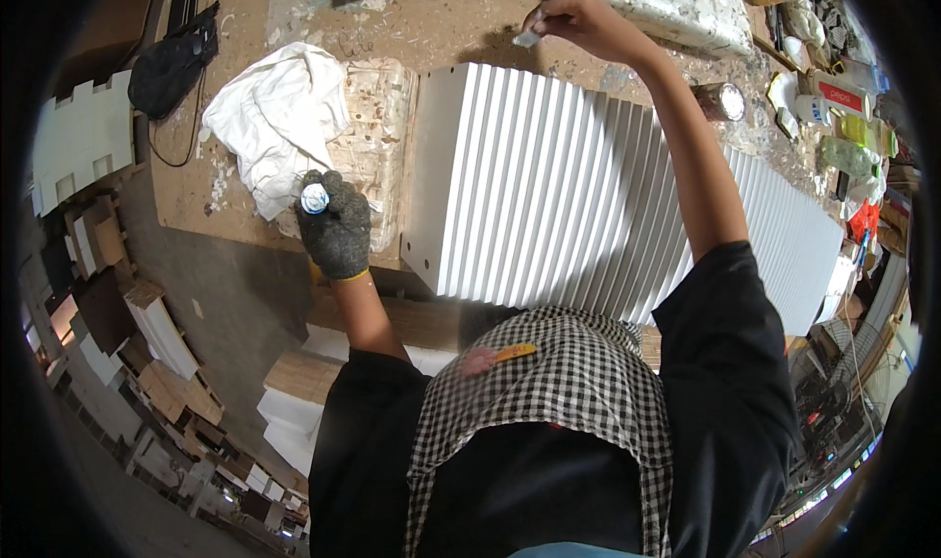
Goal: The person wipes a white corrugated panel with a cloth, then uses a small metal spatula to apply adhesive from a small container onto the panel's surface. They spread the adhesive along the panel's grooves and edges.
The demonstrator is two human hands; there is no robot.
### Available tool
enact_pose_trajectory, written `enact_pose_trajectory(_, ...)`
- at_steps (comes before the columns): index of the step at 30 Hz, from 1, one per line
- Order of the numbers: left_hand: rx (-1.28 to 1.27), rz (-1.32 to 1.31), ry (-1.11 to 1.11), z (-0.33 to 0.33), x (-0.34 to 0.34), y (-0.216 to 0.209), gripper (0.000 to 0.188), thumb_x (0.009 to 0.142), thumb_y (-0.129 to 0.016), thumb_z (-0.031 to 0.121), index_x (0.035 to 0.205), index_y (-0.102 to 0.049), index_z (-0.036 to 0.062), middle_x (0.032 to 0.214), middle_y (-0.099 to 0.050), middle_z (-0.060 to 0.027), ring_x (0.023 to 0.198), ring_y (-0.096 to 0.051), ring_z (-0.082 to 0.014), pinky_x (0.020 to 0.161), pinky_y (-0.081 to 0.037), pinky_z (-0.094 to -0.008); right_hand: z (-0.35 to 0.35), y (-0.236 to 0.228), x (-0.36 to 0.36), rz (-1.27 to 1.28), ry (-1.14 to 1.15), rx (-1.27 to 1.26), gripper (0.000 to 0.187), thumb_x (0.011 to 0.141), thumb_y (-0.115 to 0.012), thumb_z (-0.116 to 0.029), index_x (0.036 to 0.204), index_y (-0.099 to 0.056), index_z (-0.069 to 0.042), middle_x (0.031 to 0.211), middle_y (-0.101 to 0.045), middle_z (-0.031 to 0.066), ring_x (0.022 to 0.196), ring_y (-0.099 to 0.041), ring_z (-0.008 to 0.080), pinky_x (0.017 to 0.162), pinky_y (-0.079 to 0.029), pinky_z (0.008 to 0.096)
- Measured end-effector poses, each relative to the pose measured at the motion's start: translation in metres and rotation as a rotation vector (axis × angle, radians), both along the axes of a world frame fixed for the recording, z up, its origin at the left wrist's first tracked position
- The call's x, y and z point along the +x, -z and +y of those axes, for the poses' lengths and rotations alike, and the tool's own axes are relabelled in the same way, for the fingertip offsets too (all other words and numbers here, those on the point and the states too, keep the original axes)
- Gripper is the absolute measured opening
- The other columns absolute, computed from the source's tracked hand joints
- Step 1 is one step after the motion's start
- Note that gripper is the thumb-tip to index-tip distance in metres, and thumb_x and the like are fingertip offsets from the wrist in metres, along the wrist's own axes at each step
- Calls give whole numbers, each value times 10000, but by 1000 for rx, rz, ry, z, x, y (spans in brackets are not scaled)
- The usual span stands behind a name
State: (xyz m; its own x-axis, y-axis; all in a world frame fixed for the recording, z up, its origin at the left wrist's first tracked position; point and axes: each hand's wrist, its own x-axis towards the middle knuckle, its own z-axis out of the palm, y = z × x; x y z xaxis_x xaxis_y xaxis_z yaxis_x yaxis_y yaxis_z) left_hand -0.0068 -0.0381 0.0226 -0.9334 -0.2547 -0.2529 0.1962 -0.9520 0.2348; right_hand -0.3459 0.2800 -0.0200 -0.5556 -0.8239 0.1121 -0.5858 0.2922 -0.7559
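Observation:
My left hand [338, 233], in a dark grey knitted glove, is closed around a small round-ended object [315, 198], white with a blue rim; its body is hidden in the fist. It is beside a crumpled white cloth [279, 117]. My bare right hand [585, 24] reaches to the far side of the workbench and pinches a small flat pale piece [527, 39]. Between my arms a long row of white panels [549, 186] stands on edge, packed side by side. The nearest panel face at the left has small dark holes.
The brown workbench [255, 19] is spattered with white. A paint-stained block [377, 137] lies beside the panels, and a white-spattered slab [676, 4] at the back. A can [720, 101] is right of my forearm. Bottles and containers crowd the far right. A black bag [174, 68] is at left.

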Motion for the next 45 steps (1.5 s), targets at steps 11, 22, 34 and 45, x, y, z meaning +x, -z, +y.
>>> enact_pose_trajectory(11,-64,-241,-113,7,-9,-14,263,1024,-495,312,968,-579,68,785,-532,-55,646,-517,-154,582,-479,-312,9,-62,132,-61,555,203,219,899,-708,-139,1102,-765,-81,941,-744,130,742,-699,244,685,-568,395)
enact_pose_trajectory(22,-21,-160,21,-6,-3,0,279,1030,-500,325,1013,-648,89,860,-657,-93,661,-571,-189,577,-484,-340,-23,-69,180,114,808,74,256,884,-717,-115,1137,-751,-126,843,-715,111,629,-677,237,586,-537,351)
enact_pose_trajectory(34,82,-82,83,-15,3,15,291,1027,-519,323,1109,-687,100,1005,-729,-151,725,-630,-243,634,-537,-387,-30,-65,193,321,773,213,348,860,-702,-70,1191,-737,-172,894,-641,43,621,-650,205,540,-533,334)
enact_pose_trajectory(45,68,-30,95,-14,0,13,297,1021,-537,324,1116,-681,82,1018,-714,-156,739,-603,-238,630,-510,-380,-28,-57,189,356,762,251,376,856,-706,-69,1221,-726,-157,905,-632,67,660,-648,207,555,-526,338)
